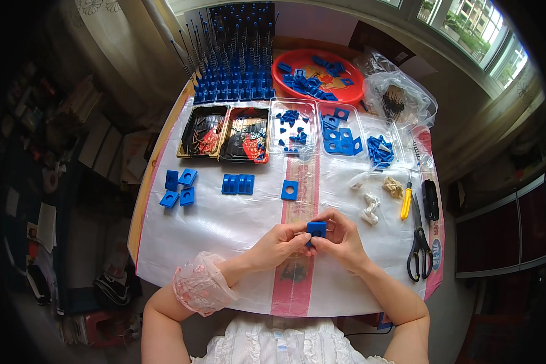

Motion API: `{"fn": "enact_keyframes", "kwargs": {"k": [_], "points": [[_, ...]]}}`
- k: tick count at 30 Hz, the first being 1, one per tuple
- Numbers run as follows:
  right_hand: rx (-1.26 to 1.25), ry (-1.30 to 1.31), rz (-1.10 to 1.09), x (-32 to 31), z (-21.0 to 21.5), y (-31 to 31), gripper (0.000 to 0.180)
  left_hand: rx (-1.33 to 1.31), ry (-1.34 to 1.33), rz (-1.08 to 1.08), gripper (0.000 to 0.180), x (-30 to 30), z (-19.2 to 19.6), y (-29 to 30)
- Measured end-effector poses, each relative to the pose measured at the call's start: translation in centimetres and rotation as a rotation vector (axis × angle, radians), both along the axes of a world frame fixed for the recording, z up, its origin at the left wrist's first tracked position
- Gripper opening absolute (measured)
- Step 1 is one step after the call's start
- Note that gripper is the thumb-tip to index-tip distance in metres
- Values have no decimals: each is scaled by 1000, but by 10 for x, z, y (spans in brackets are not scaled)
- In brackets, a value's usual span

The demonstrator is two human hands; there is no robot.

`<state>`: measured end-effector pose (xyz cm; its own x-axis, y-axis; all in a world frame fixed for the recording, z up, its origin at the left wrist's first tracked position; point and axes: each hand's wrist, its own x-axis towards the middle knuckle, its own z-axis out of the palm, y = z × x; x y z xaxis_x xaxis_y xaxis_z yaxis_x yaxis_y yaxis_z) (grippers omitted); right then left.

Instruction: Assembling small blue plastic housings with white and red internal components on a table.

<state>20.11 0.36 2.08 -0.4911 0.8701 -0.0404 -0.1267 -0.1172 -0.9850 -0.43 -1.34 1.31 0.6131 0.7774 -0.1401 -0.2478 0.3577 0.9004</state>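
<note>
Both hands hold a small blue plastic square piece (316,228) near the front middle of the table. My left hand (285,244) pinches its left side with thumb and fingers. My right hand (341,241) grips its right side, thumb low and fingers behind. Just beyond lies a flat blue square plate with a round hole (289,190). A short row of blue parts with curved fronts (238,184) sits farther left. Several blue square pieces (187,195) lie loosely grouped at the left.
Behind stand black trays (190,155) of small parts, clear trays (312,151) of blue pieces, and a red basin (358,91). Spring-topped blue assemblies (233,91) crowd the back left. At right lie black scissors (420,249), a yellow-handled screwdriver (406,206) and crumpled tissue (370,208).
</note>
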Motion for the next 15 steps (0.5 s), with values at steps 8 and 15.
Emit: {"fn": "enact_keyframes", "kwargs": {"k": [8, 15], "points": [[-7, 8, -39, 2, 3, 1, 15, -37, -26, -8, 35, 1, -5, -1], [-40, -35, -49, 5, 2, 2, 18, -228, -198, 34, 34, 3, -2, 1]]}}
